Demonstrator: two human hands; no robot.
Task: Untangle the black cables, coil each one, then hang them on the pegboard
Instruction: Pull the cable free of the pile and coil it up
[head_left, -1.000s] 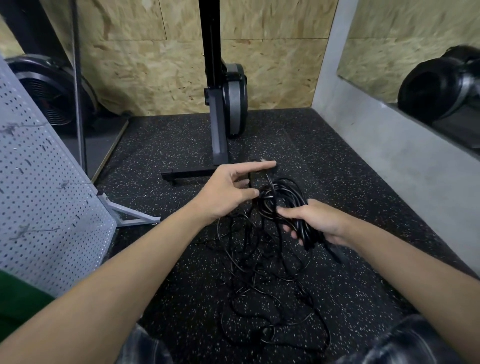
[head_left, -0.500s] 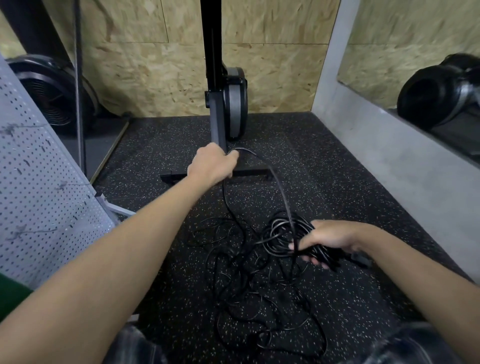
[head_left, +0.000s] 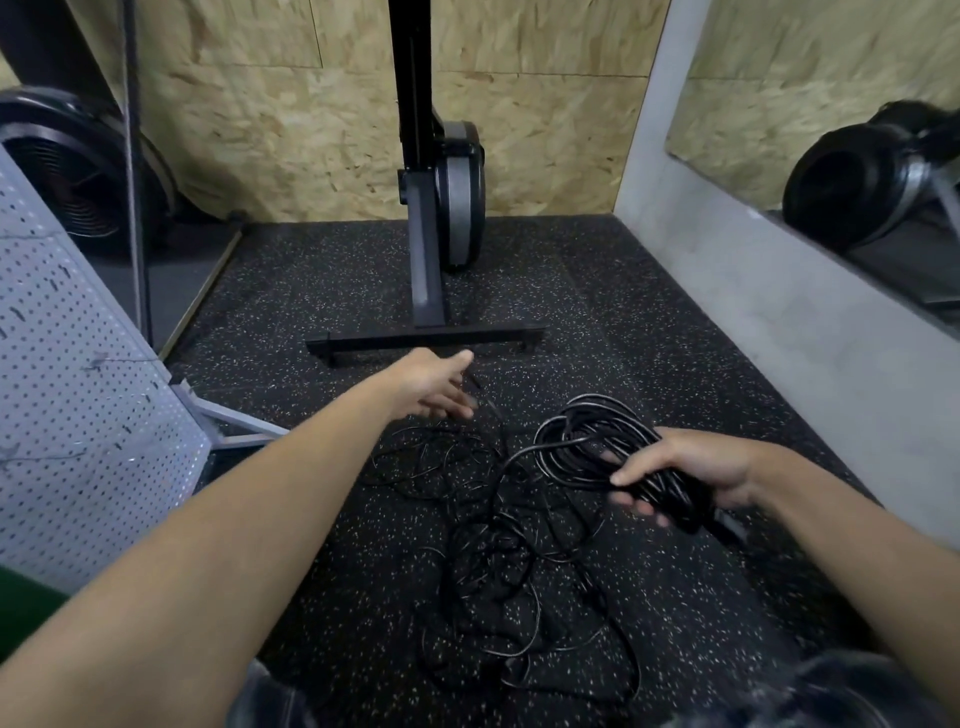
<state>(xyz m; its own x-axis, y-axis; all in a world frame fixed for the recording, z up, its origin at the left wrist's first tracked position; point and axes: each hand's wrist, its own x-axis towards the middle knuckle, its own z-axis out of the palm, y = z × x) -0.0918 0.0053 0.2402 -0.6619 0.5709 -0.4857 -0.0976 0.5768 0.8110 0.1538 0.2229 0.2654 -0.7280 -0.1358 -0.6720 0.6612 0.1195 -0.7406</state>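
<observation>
Clock set on the view, 12 away from the person.

- Right hand (head_left: 691, 478), at 4 o'clock of frame centre: fingers curled round a coil (head_left: 592, 441) of black cable, thumb over the top. The bundle runs through the palm. The loops fan out to the hand's 10 o'clock and hang above the floor (head_left: 649, 312). A short dark end sticks out behind the hand at its 4 o'clock.
- Left hand (head_left: 434, 387), near centre frame, arm stretched toward 12: fingers loose and spread, thumb out, gripping nothing that shows. A thin strand (head_left: 491, 402) runs just past the fingertips at 3 o'clock. Blur hides whether it touches them.
- Tangle (head_left: 519, 566) of black cable lies on the floor between the two arms, at 6 o'clock of the left hand and 8 o'clock of the right. One line rises from it into the coil. Thinner loops spread directly under the left hand.
- Pegboard (head_left: 78, 395): white, perforated, tilted on a grey frame, at 9 o'clock of the left arm and well apart from the cables. A few small hooks show on it.
- Black stand (head_left: 426, 291) with a crossbar foot at 12 o'clock, just beyond the left hand.
- Fan (head_left: 78, 171) at 10 o'clock, mirror (head_left: 831, 156) at 2 o'clock.
</observation>
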